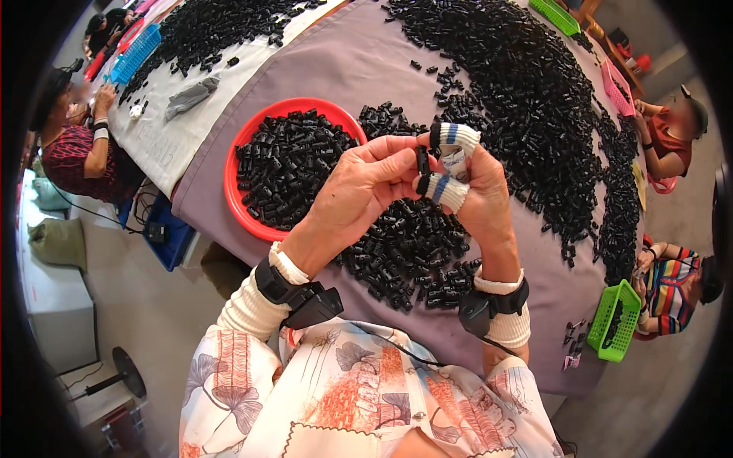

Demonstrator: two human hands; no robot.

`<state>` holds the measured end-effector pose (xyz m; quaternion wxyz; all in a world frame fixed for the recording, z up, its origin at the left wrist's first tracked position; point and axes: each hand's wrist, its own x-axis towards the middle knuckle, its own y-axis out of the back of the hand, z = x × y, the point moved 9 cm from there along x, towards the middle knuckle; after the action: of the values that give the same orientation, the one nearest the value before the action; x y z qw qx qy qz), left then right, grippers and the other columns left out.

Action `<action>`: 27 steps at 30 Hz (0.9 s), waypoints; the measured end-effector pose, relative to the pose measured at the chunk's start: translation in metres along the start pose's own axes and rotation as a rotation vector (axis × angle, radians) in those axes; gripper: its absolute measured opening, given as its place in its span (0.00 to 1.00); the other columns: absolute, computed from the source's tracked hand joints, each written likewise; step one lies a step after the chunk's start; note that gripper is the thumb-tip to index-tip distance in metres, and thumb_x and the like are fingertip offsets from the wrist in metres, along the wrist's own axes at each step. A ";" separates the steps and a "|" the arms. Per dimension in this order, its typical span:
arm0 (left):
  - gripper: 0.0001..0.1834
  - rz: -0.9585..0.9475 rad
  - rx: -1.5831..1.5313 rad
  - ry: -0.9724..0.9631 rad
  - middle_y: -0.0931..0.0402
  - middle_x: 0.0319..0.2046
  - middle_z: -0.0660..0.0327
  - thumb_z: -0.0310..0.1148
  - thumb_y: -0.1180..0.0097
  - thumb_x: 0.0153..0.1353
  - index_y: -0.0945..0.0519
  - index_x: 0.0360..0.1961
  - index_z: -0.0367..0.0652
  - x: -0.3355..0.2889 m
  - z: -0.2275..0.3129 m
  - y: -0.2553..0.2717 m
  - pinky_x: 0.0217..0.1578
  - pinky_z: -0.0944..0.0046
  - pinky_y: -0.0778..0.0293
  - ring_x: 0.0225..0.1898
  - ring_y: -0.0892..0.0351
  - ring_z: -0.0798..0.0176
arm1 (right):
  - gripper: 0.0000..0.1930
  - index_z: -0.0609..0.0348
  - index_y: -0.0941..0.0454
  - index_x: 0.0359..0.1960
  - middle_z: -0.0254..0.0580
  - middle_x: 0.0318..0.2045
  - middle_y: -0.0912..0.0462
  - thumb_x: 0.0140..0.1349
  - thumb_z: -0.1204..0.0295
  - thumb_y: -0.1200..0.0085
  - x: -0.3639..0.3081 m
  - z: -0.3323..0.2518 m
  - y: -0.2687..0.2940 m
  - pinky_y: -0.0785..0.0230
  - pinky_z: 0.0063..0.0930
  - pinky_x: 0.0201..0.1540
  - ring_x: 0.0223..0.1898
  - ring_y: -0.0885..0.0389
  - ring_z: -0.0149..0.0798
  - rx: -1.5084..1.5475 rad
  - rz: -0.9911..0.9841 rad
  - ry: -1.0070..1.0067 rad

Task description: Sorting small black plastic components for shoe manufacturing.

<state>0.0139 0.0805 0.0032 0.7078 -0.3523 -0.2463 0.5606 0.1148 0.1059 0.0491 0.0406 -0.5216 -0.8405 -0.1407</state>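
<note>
My left hand (355, 187) pinches a small black plastic part (423, 160) between thumb and fingertips, above a loose heap of the same parts (408, 248). My right hand (489, 195) closes on the part from the other side, its thumb and forefinger near the two ends. White knit finger sleeves (458, 137) with blue stripes and dark tips cover those fingers. To the left of my hands stands a red round basin (231, 179) filled with similar black parts.
A large pile of black parts (527, 114) spreads over the mauve tablecloth (252, 88). At the right edge stands a green basket (617, 320). People (668, 282) work along the right side; another person (88, 156) sits at the white-covered table (164, 145) on the left.
</note>
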 end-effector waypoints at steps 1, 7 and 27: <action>0.15 0.010 0.006 0.002 0.23 0.38 0.59 0.28 0.52 0.63 0.29 0.50 0.33 0.000 -0.001 -0.001 0.42 0.66 0.25 0.37 0.23 0.69 | 0.22 0.58 0.27 0.46 0.29 0.27 0.24 0.47 0.80 0.40 0.000 0.005 0.000 0.31 0.16 0.32 0.27 0.28 0.20 0.028 -0.006 -0.087; 0.16 -0.003 -0.068 -0.022 0.23 0.38 0.57 0.27 0.52 0.63 0.29 0.51 0.34 0.001 0.001 -0.004 0.42 0.64 0.25 0.35 0.23 0.68 | 0.22 0.59 0.29 0.47 0.32 0.34 0.23 0.48 0.81 0.40 0.001 -0.001 0.001 0.30 0.15 0.33 0.29 0.27 0.21 0.129 -0.005 -0.112; 0.15 -0.090 -0.141 -0.021 0.23 0.35 0.55 0.27 0.51 0.62 0.29 0.49 0.32 0.000 0.006 -0.017 0.38 0.68 0.24 0.35 0.22 0.66 | 0.19 0.62 0.26 0.30 0.28 0.20 0.30 0.46 0.60 0.35 0.001 -0.002 0.010 0.40 0.22 0.24 0.22 0.36 0.24 -0.113 -0.118 -0.147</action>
<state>0.0200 0.0799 0.0196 0.7030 -0.3839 -0.3084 0.5131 0.1226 0.1104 0.0527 -0.0590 -0.4817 -0.8612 -0.1511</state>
